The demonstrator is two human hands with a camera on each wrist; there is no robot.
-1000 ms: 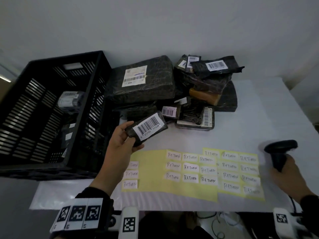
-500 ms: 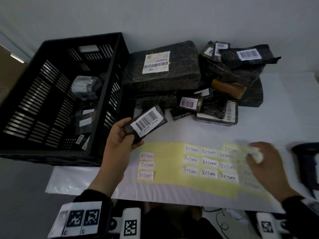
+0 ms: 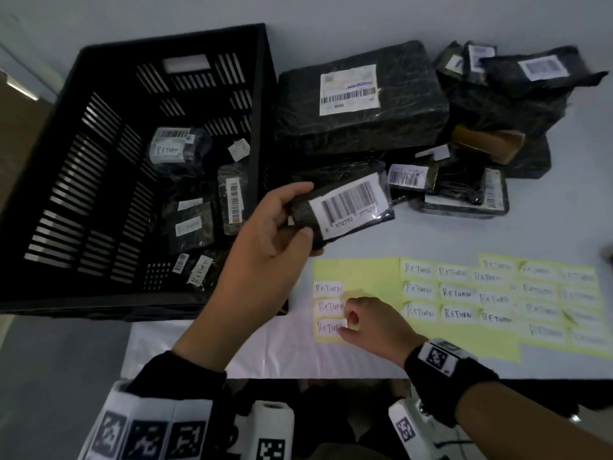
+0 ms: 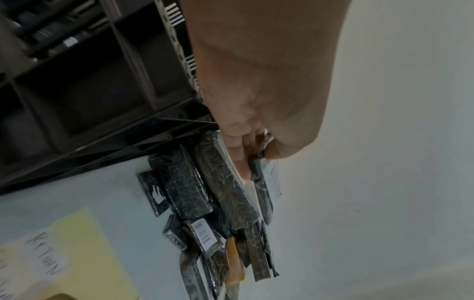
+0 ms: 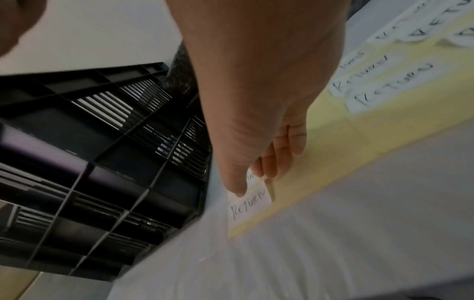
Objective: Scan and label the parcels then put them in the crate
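Note:
My left hand (image 3: 303,210) grips a small black parcel (image 3: 351,207) by its left end, above the table just right of the crate, with its white barcode label facing up. From the left wrist view the fingers (image 4: 243,160) curl round the parcel's edge. My right hand (image 3: 345,322) rests on the yellow sheet (image 3: 358,273) and pinches the right end of the lowest RETURN label (image 3: 328,328) in the left column. In the right wrist view the thumb (image 5: 239,190) sits on that RETURN label (image 5: 252,204). The black crate (image 3: 263,94) holds several labelled parcels (image 3: 172,151).
A pile of black wrapped parcels (image 3: 361,104) lies behind the sheet, at back right of the crate. More RETURN labels (image 3: 457,293) cover the sheet's right part. The table's front edge (image 3: 265,376) runs close under my wrists. The crate wall (image 5: 115,162) stands just left of my right hand.
My right hand has let go of the scanner at the right and crossed left over the sheet to the left column of labels. The left hand still holds the same parcel.

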